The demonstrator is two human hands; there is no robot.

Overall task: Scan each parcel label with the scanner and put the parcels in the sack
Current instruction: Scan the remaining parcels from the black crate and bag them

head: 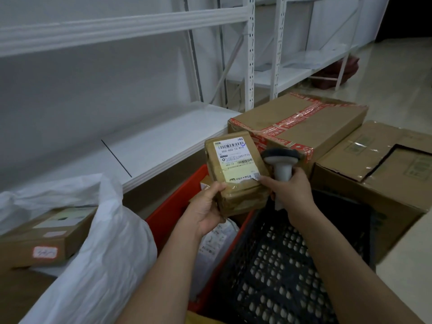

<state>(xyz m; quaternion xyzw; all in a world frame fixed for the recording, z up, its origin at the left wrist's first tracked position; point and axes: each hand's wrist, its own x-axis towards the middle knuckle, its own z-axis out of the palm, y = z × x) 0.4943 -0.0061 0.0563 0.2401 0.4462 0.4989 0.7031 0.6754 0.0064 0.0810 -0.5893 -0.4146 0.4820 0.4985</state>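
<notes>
Your left hand [205,206] grips the small parcel [236,171] at its lower left corner, mid-frame above the red crate [177,202], tilted so the label [236,153] faces you. Your right hand [289,190] wraps the scanner [280,160] handle, fingers curled round it, forefinger steadying the parcel's right edge. Scanner head sits just beside the label, likely about to aim. The white sack [98,249] waits lower left, mouth open toward you.
</notes>
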